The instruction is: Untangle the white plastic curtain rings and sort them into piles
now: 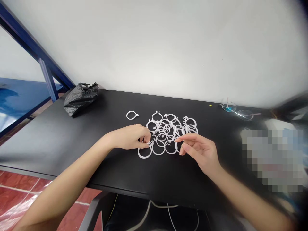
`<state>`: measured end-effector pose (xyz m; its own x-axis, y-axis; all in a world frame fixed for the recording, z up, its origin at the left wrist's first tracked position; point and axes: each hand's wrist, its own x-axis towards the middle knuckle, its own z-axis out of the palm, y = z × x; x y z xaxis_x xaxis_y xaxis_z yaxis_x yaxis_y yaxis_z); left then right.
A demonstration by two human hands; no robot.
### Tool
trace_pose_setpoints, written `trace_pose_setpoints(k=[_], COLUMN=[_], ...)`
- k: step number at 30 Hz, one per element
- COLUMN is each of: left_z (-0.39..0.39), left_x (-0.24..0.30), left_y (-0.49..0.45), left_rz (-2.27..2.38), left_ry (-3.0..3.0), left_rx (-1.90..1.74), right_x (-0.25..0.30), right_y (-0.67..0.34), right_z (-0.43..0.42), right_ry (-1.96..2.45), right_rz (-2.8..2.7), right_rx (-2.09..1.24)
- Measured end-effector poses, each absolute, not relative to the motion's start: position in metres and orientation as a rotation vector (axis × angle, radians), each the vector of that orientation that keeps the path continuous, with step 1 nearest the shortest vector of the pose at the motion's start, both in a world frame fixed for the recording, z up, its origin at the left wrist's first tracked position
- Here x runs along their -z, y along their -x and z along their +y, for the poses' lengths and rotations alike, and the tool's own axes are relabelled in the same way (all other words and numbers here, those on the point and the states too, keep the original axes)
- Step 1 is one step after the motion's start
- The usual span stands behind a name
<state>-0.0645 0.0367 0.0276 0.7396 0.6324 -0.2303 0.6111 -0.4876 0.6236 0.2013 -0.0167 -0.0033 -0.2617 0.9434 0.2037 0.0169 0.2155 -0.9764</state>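
A heap of white plastic rings (164,131), with small clasps or eyelets, lies on the black table (115,173). Several of them are sprung apart at the clasp. My left hand (132,136) is at the near left of the heap, thumb and fingers closed at the clasp end of one white ring (144,157). On the heap's right side my right hand (201,149) hovers with thumb and forefinger apart and the other fingers curled. Its fingertips partly hide a ring there, and I see nothing held. One separate closed ring (131,115) rests left of the heap.
A black plastic bag (80,98) is at the back left, beside a blue metal frame (31,41). Eyeglasses (238,112) lie at the back right, near a blurred-out patch (271,160). A white wall (156,48) rises behind; cables (144,215) hang below the front edge.
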Motion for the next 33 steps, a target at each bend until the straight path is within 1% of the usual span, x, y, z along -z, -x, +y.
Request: trace_pose_setpoints(k=[4,6,10,12,16,22,24,26,30,33], left_z=[0.041,0.042,0.042,0.041,0.04,0.036,0.031,0.025,0.015,0.013], left_x=[-0.036,-0.035,-0.019,-0.01,-0.001,-0.005,-0.006,-0.008,-0.009,-0.008], left_y=[0.072,0.068,0.047,0.037,0.03,0.032,0.028,0.023,0.016,0.014], left_rz=[0.854,0.912,1.125,1.16,1.154,1.128,1.049,0.912,0.742,0.753], left_ry=[-2.077,-1.982,-1.856,-1.802,-1.742,-1.737,-1.697,-1.662,-1.677,-1.629], left_rx=[-0.115,-0.28,-0.722,-0.814,-0.833,-0.9,-0.872,-0.802,-0.678,-0.654], right_x=[0.003,0.003,0.005,0.006,0.009,0.012,0.012,0.011,0.008,0.007], right_y=[-0.201,-0.199,-0.197,-0.197,-0.199,-0.2,-0.199,-0.198,-0.196,-0.196], right_z=[-0.017,-0.018,-0.019,-0.019,-0.018,-0.02,-0.021,-0.022,-0.019,-0.017], right_ry=[0.949,0.969,1.033,1.067,1.104,1.1,1.048,0.982,0.919,0.96], right_rz=[-1.53,-1.527,-1.529,-1.543,-1.564,-1.562,-1.58,-1.579,-1.489,-1.47], right_rx=[-1.215,-1.219,-1.199,-1.177,-1.133,-1.107,-1.113,-1.2,-1.531,-1.581])
